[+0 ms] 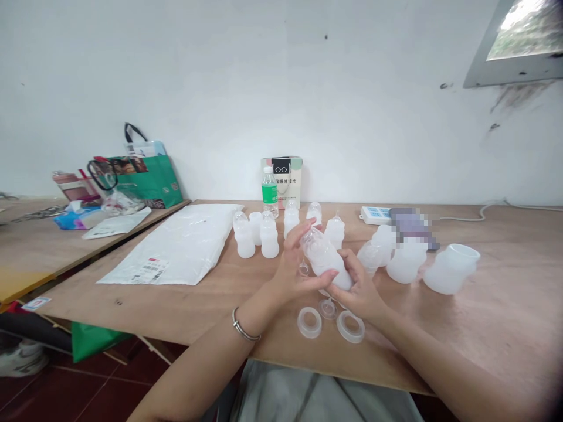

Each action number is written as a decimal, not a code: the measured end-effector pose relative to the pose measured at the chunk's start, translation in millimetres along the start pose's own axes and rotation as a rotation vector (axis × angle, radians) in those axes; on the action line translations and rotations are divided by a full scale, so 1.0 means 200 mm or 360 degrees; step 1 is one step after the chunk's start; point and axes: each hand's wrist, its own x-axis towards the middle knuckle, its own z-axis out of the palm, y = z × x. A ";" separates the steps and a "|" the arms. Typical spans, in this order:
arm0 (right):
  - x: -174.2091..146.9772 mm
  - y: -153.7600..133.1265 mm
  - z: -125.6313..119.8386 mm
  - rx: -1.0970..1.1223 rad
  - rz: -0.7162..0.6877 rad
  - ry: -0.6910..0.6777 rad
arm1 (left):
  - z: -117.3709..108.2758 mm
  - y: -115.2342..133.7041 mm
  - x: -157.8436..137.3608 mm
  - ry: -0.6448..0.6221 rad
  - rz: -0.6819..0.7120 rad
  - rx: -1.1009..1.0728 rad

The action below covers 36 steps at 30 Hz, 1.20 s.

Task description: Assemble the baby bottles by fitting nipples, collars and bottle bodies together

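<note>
Bracing, seemingly for steadiness | bottle (324,257), tilted | clasped toward top by left hand (291,264), round base by right hand (363,288)

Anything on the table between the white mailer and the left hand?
Yes, in the head view: between the white mailer and left hand stand two dome-topped bottles, with a domeless bottle set back between them.

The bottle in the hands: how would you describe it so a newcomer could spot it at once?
On the brown wooden table, find the translucent rings near the front edge. Just beyond them, the left hand and right hand together hold a frosted white bottle with a clear domed top. It alone is gripped, tilted; the other bottles stand on the table.
</note>
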 end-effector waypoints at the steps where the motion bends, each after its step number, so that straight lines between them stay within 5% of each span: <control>1: 0.00 0.00 0.00 0.0004 0.0014 -0.0001 | 0.01 0.01 0.00 -0.0017 -0.0058 -0.0086; 10: 0.01 0.01 -0.02 -0.0118 -0.0048 0.0032 | 0.04 0.03 -0.02 0.0003 -0.0412 -0.0573; 17: 0.01 0.01 -0.01 -0.0212 -0.0048 -0.0051 | 0.00 0.00 -0.02 -0.0151 -0.0311 -0.0581; 23: 0.02 0.01 -0.01 -0.0158 -0.0032 -0.0021 | 0.01 -0.03 0.01 -0.0073 -0.0105 -0.0303; 30: 0.01 0.05 0.02 -0.0037 0.0136 -0.0089 | -0.02 -0.01 -0.01 -0.0325 -0.0434 -0.0413; 36: 0.01 0.03 0.04 0.0107 0.0120 -0.0189 | -0.06 0.01 0.00 -0.0407 -0.0353 -0.0204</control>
